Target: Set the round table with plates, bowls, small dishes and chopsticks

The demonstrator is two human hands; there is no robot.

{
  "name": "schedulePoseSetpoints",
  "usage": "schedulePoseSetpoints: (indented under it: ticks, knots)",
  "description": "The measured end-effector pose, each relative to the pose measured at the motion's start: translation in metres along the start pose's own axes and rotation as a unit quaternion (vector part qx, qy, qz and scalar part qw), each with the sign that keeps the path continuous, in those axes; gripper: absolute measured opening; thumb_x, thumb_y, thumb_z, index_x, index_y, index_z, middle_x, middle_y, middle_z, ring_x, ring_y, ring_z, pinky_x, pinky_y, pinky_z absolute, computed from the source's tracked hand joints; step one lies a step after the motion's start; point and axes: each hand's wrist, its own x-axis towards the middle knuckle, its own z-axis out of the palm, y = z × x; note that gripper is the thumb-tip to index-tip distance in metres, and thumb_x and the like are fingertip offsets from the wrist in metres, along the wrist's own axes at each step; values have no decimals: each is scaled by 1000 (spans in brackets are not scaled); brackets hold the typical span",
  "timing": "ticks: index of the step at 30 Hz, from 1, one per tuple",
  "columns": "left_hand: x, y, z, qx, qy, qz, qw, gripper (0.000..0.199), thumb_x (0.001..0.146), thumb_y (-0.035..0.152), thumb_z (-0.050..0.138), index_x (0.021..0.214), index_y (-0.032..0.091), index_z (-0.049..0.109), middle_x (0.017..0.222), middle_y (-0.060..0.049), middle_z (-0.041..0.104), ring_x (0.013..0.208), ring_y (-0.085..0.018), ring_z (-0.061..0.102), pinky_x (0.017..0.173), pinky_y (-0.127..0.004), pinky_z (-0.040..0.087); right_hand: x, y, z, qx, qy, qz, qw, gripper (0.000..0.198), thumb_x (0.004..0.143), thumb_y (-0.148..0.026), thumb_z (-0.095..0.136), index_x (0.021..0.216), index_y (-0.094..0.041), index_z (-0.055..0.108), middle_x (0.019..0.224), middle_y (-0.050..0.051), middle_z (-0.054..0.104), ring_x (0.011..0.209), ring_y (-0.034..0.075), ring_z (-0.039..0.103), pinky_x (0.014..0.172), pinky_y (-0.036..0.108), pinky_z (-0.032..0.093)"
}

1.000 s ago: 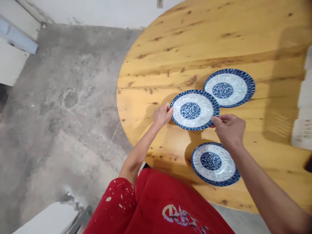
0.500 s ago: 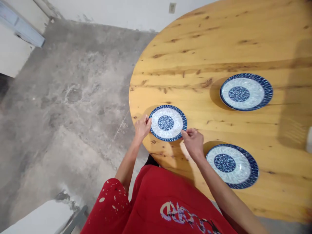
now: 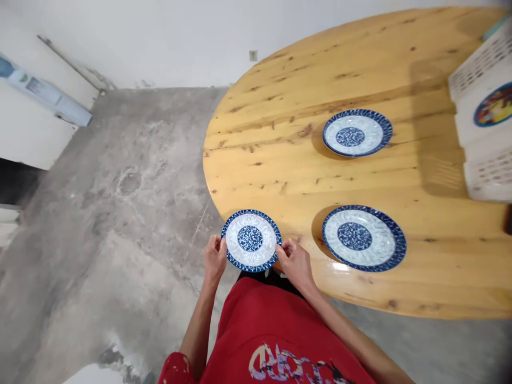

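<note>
At the far left of my head view, a pale blue and white appliance (image 3: 52, 95) stands against the wall (image 3: 168, 42), with bare grey floor (image 3: 140, 224) spreading below it. Next comes the left hand (image 3: 215, 260), which I see pinching the left side of a round plate (image 3: 251, 240), thumb at the rim; the rest of its fingers I cannot make out under the edge.

That plate is the piece that matters to me. It lies squarely between the two hands, just in front of the red shirt (image 3: 256, 314), over the rounded edge of the worktop (image 3: 272, 176), its left part seen against the floor. Being round, it has no long axis to line up; the line I read is the one across it from grip to grip, running almost level in my view. Neither hand is nearer, since both touch its rim on opposite sides. The right hand (image 3: 295, 265) has the right side narrowly between thumb and fingers, its underside also hidden from me.

Further right, clear of the right hand, two matching blue-and-white plates rest on the worktop: the near plate (image 3: 364, 238) just beyond that hand, and the far plate (image 3: 357, 133) higher in the view, well apart from both hands. At the right edge stands a white perforated basket (image 3: 464, 128) with a coloured oval picture on its side.
</note>
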Motion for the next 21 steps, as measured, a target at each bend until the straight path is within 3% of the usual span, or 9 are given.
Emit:
schedulePoseSetpoints:
  ticks: [6,11,15,21]
  knots:
    - [-18,1,5,-29,-26,20,999,31,92,44,47,71,22,44,62,5,42,59,-12,42,62,-25,33,-20,13,-9,-8,41,6,999,33,75,-56,50,65,-25,46,55,1,53,54,18,50,59,31,37]
    - [6,-5,-3,-44,-34,40,998,29,92,42,48,72,22,47,66,4,48,64,-13,47,65,-25,34,-13,-5,3,-28,81,-11,996,29,74,-53,50,64,-25,46,56,1,53,55,18,50,59,31,35]
    - [45,-27,-29,-42,-44,78,995,29,92,42,47,71,23,45,63,5,44,61,-13,44,63,-25,33,-3,-29,44,-18,116,-21,993,27,74,-50,48,64,-25,45,56,1,52,55,18,50,59,31,34]
    - [122,-79,-90,-6,-79,118,990,29,92,47,46,75,23,48,64,4,49,61,-14,47,64,-25,34,-1,-68,142,29,149,2,988,24,74,-46,50,64,-25,44,54,-2,49,53,15,48,56,29,32]
